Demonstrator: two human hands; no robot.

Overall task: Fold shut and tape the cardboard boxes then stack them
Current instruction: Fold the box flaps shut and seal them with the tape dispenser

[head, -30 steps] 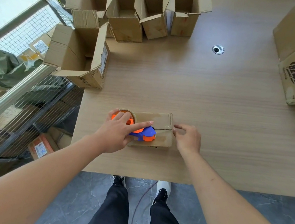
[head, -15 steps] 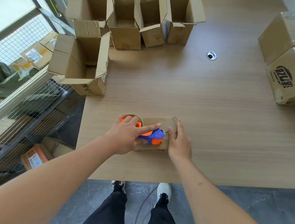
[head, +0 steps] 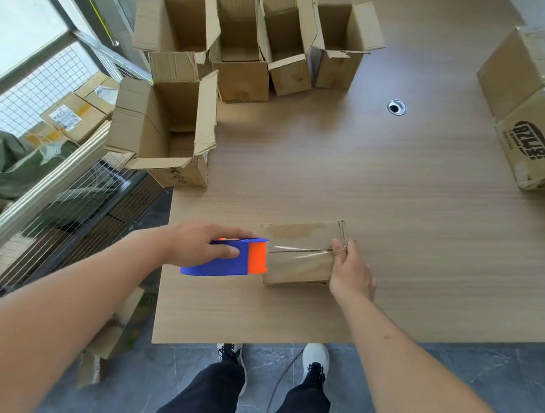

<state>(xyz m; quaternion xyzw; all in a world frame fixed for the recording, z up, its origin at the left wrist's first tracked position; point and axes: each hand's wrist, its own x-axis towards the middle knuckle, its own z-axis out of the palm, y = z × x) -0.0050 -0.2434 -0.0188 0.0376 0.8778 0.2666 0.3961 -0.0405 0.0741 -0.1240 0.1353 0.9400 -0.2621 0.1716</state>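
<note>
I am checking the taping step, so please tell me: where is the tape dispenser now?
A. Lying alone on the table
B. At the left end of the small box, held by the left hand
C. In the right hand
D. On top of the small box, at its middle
B: the left hand grips the dispenser at the left end of the small box; the right hand holds the other end.

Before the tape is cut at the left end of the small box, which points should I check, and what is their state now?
1. Flaps of the small box folded shut: ok.
2. Clear tape lies along the top seam: ok.
3. Right hand holds down the right end of the box: ok.
4. Left hand grips the tape dispenser: ok.
5. Dispenser has reached the left edge of the box: ok.
6. Tape wraps down the left face: cannot tell, hidden by the dispenser.
</note>
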